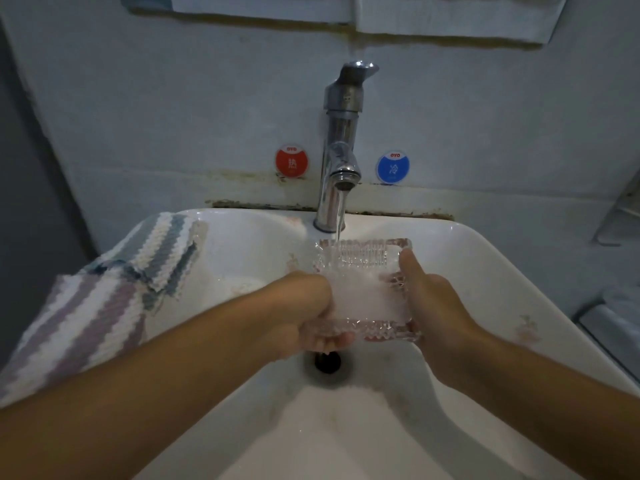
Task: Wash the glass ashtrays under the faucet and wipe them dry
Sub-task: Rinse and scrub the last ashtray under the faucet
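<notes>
Square cut-glass ashtray (363, 289) sits at frame centre, held over the sink (485, 271) bowl and just above the drain (327, 362), so runoff falls straight down the hole. Faucet (341, 147) stands upper centre, running; the water stream (341, 216) lands on the ashtray's far edge, and the tray looks tipped slightly so water sheets across the inside toward the person, a judgement from the milky film over its floor. Left hand (311, 313) grips the left and near side, fingers curled under the near rim, thumb side along the left wall. Right hand (429, 299) clasps the right wall, thumb lying up along the rim, fingers beneath. Two-sided hold likely because wet ribbed glass is slippery and heavy; risk is a slip onto the ceramic. Striped towel (104, 289) is draped over the sink's left rim, centre left of frame, within reach for the drying step, kept out of the splash. Red hot sticker (291, 162) and blue cold sticker (393, 167) flank the faucet on the wall. Cloth edges hang along the top of frame. Something glassy shows at the towel's upper edge, possibly a second ashtray; cannot tell. Step in hand: rinsing; wiping not yet done.
</notes>
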### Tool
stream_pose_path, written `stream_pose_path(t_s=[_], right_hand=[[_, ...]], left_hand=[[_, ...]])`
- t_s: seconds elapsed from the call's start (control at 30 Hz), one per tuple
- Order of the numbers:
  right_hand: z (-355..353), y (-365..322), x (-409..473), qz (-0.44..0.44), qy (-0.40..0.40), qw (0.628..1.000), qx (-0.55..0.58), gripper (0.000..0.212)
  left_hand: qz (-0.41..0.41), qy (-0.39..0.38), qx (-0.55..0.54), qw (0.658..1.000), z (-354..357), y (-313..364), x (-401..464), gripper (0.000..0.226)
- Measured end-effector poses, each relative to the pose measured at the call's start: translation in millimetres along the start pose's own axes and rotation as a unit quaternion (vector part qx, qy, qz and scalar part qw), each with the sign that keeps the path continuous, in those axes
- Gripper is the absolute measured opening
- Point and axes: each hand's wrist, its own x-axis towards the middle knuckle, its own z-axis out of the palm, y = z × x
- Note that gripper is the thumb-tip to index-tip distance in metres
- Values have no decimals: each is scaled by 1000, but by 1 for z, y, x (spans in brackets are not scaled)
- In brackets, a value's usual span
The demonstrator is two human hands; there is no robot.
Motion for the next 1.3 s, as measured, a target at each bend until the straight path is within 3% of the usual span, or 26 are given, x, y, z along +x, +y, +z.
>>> stream_pose_path(t_s=[0.13,0.27,0.37,0.5,0.57,0.63,0.67,0.8,0.87,0.9,1.03,1.1,1.3], right_hand=[[0,-2,-1,-7,0,1000,-3,57],[0,-2,-1,-4,0,1000,-3,57],[1,-2,-2,-14,-1,1000,-11,54],[-1,-5,-1,-19,24,999,-14,54],[-3,-6,-1,-25,23,999,-21,53],[-2,-6,-3,-31,14,999,-29,52],[-2,-5,-3,-31,7,999,-29,52],[-2,-5,-6,-36,-8,999,-33,51],[-2,-5,-6,-55,-7,998,-40,51],[-2,-6,-6,-63,-5,997,-41,52],[-3,-8,-7,-59,10,998,-30,52],[-4,-9,-6,-58,16,998,-28,51],[-3,-9,-10,-70,-9,996,-50,49]], left_hand=[[50,36,62,996,1,-7,2,36],[107,57,135,983,3,-8,0,22],[123,67,197,970,3,-9,3,27],[119,29,141,982,5,-7,-5,23],[100,32,98,990,7,-5,-7,27],[105,52,119,986,5,-5,-7,18],[121,71,146,979,3,-4,-6,10],[193,178,301,917,-8,-1,1,42],[214,196,343,893,-7,-3,2,47],[217,183,340,897,-6,-5,3,45],[174,72,190,963,2,-5,0,15],[173,53,164,970,4,-4,-1,28],[182,141,167,959,-6,0,6,30]])
